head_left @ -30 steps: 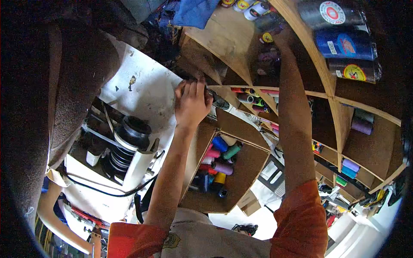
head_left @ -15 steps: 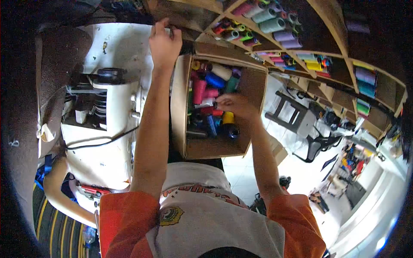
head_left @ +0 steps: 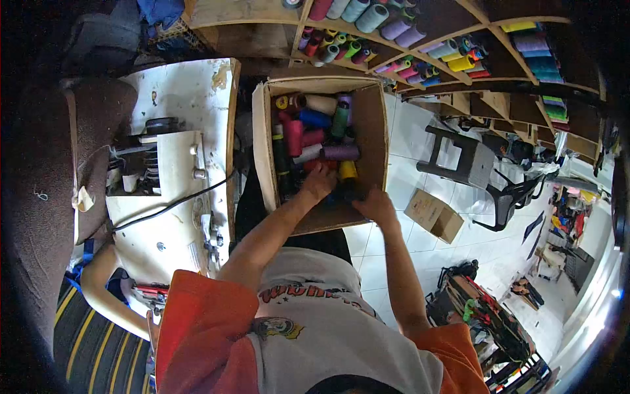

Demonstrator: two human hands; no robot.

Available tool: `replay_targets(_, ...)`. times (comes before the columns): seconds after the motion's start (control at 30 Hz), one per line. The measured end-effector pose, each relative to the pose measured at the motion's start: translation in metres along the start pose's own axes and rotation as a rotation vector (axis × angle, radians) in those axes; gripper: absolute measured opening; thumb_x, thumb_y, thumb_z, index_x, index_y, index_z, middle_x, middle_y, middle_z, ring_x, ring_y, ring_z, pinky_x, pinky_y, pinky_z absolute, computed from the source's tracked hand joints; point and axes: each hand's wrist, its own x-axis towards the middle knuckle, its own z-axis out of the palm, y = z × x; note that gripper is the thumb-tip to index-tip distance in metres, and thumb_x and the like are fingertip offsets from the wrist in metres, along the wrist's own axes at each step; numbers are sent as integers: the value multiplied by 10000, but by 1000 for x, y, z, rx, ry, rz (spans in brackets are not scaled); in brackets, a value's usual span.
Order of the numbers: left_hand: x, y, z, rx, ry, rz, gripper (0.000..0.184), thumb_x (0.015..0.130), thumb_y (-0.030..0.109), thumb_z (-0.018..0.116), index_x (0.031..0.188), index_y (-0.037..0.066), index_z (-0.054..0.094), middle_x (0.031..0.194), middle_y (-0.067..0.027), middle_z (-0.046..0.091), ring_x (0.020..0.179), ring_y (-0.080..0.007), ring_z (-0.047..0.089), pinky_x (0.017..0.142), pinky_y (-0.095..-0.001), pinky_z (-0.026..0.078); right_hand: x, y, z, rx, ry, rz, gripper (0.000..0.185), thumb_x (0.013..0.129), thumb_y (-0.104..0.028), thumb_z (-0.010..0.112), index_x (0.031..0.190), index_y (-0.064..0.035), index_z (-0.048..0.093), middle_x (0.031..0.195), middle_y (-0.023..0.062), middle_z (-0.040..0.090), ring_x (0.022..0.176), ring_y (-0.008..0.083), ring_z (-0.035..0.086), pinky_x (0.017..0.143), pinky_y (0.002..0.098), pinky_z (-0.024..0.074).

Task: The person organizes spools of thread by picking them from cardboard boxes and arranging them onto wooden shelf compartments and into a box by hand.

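An open cardboard box [head_left: 264, 148] in front of my body holds several thread cones, among them a pink cone [head_left: 293, 136], a blue cone [head_left: 315, 119], a green cone [head_left: 340, 119], a purple cone [head_left: 341, 152] and a yellow cone [head_left: 348, 171]. My left hand [head_left: 319, 183] reaches into the box beside a red cone [head_left: 316, 165], its fingers bent; whether they grip anything is unclear. At the box's near right side is my right hand [head_left: 376, 207], close to a dark cone [head_left: 348, 191]. Its fingertips are too dark to read.
To the left, a white sewing machine [head_left: 174, 171] stands on a worn table [head_left: 220, 82]. Wooden shelves [head_left: 482, 14] with thread cones run along the top right. On the tiled floor are a grey stool [head_left: 469, 161] and a small cardboard box [head_left: 433, 213].
My left hand has come down from the table edge into the box. My right hand has moved from the upper shelf into the box, then back to its near right side. The view has shifted.
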Motion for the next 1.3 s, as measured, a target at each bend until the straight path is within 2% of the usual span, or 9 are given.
replay_targets(0.1, -16, -15, -52, -433, -243, -166, 518, 715, 250, 707, 1176, 68, 557, 1284, -125, 485, 1155, -338, 483, 988, -436, 386, -10, 37, -6, 1103, -204, -283, 671, 789, -350, 611, 1326, 3, 418, 1109, 155, 599, 894, 245, 625, 776, 343, 524)
replay_targets(0.17, -33, -34, -74, -650, -105, -182, 589, 665, 275, 762, 1171, 56, 554, 1241, -150, 515, 1054, -342, 539, 923, -404, 432, -35, 13, -39, 1431, -389, -308, 703, 797, -326, 609, 1372, -15, 352, 1202, 170, 544, 927, 249, 611, 797, 343, 517)
replay_targets(0.4, -127, -72, -212, -1142, 506, -170, 627, 667, 236, 787, 1190, 22, 514, 1012, -127, 628, 960, -273, 603, 877, -360, 470, -40, -53, -60, 1650, -323, -570, 851, 777, -474, 663, 1392, -24, 285, 1218, 160, 510, 1005, 243, 582, 842, 363, 494)
replay_targets(0.53, -130, -75, -212, -2428, 701, -41, 614, 723, 167, 742, 1274, 100, 478, 1040, -84, 614, 951, -182, 601, 870, -356, 489, -30, -99, -63, 1680, -349, -539, 663, 800, -215, 693, 1328, 6, 358, 1173, 131, 558, 1039, 254, 580, 887, 392, 482)
replay_targets(0.7, -128, -82, -215, -2346, 784, -214, 649, 707, 92, 747, 1282, 41, 451, 1083, -84, 596, 954, -186, 603, 854, -332, 493, -32, -165, -80, 1501, -93, -568, 603, 805, -205, 698, 1307, -30, 413, 1163, 118, 557, 1024, 217, 575, 896, 362, 467)
replay_targets(0.77, -123, -90, -201, -2138, 768, -346, 667, 687, 74, 762, 1277, 35, 452, 1075, -82, 599, 947, -171, 599, 838, -309, 496, -22, -182, -89, 997, 147, -673, 607, 793, -274, 726, 1280, -22, 465, 1191, 124, 551, 1073, 218, 541, 937, 326, 416)
replay_targets(1.03, -136, -127, -225, -1724, 861, -410, 598, 649, 138, 802, 1168, 15, 532, 1018, -75, 633, 958, -145, 591, 870, -294, 465, 20, -230, -164, 222, 161, -840, 675, 724, -376, 758, 1258, -60, 493, 1139, 193, 597, 1004, 288, 611, 876, 356, 473)
replay_targets(1.13, -133, -143, -227, -1310, 916, -561, 606, 643, 192, 817, 1163, 37, 547, 1007, -65, 633, 949, -187, 594, 867, -314, 468, 21, -267, -201, -139, 58, -912, 563, 679, -245, 767, 1153, -15, 568, 946, 162, 654, 791, 218, 642, 752, 331, 502)
replay_targets(1.3, -118, -164, -213, -1615, 1196, -683, 472, 665, 102, 778, 1065, 44, 533, 964, -71, 621, 895, -155, 596, 814, -303, 483, 69, -308, -242, -128, 224, -990, 515, 649, -247, 741, 1071, 16, 605, 852, 185, 664, 801, 244, 661, 742, 333, 503)
